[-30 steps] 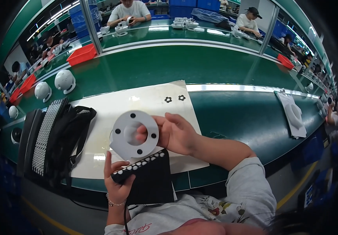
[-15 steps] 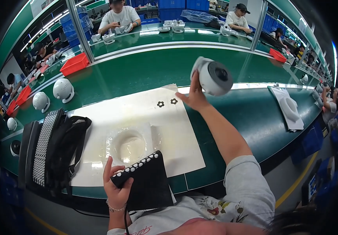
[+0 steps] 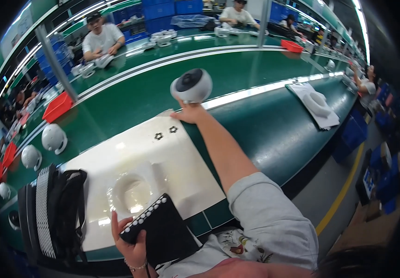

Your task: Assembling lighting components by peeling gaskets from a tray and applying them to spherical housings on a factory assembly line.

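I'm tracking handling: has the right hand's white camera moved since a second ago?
Yes: in view, the white camera went from over the white sheet to past its far right corner.

Setting: assembly factory
Foreground: long, glossy green workbench (image 3: 265,125)
Across: white-shirted people (image 3: 102,41) work
Behind: stacked blue plastic crates (image 3: 159,10)

1 held white device (image 3: 201,87), 1 black sheet (image 3: 166,234), 2 flower shapes (image 3: 158,134), 1 clipboard (image 3: 296,84)

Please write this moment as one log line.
left hand: holds black dotted piece | right hand: holds white round device | recessed holder: on white mat
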### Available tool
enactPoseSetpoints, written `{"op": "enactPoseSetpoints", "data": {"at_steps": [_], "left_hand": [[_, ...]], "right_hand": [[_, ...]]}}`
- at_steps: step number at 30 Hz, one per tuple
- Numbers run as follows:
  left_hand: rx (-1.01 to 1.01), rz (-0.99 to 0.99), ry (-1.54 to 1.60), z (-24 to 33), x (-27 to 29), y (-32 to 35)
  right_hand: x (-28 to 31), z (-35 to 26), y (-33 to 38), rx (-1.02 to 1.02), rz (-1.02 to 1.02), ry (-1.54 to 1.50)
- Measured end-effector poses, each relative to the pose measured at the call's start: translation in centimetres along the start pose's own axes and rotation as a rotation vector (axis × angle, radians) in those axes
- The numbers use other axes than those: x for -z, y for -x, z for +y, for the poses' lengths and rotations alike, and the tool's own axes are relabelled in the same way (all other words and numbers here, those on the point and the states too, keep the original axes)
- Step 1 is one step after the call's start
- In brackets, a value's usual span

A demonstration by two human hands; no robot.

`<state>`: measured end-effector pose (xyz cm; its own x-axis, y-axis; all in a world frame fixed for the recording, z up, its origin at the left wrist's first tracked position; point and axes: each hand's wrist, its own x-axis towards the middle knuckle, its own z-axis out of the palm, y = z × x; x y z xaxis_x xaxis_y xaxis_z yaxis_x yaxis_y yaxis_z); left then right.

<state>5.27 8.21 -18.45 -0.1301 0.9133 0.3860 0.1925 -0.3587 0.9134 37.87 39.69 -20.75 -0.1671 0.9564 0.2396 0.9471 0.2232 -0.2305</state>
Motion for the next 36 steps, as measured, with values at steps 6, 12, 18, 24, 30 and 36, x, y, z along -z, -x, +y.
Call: {"op": "enactPoseSetpoints", "data": {"at_steps": [6,12,18,24,30,36], "left_hand": [[0.048,0.023,0.059,0.6,-0.2,0.2],[0.036,-0.027,0.075,-0.2,-0.1,0.1],[0.087,-0.029,0.16,0.2,-0.2,0.1],[0.11,-0.067,0.163,0.5,-0.2,0.0],[0.132,-0.023,0.153,1.0,-0.6,0.0],[0.141,-0.044,0.142,0.5,-0.1,0.0]], "right_hand": [[-0.9,-1.1,-1.2,-0.101,-0.066,0.016],[0.8,-1.1,-0.9,-0.107,-0.195,0.143],[1.7,-1.9,-0.5,-0.129,-0.158,0.078],[1.7,-2.0,-0.4,-0.167,-0.177,0.074],[1.2,-1.8,-0.4,-0.087,-0.155,0.052],[0.4,-1.3,-0.1,-0.033,0.088,0.041]]}}
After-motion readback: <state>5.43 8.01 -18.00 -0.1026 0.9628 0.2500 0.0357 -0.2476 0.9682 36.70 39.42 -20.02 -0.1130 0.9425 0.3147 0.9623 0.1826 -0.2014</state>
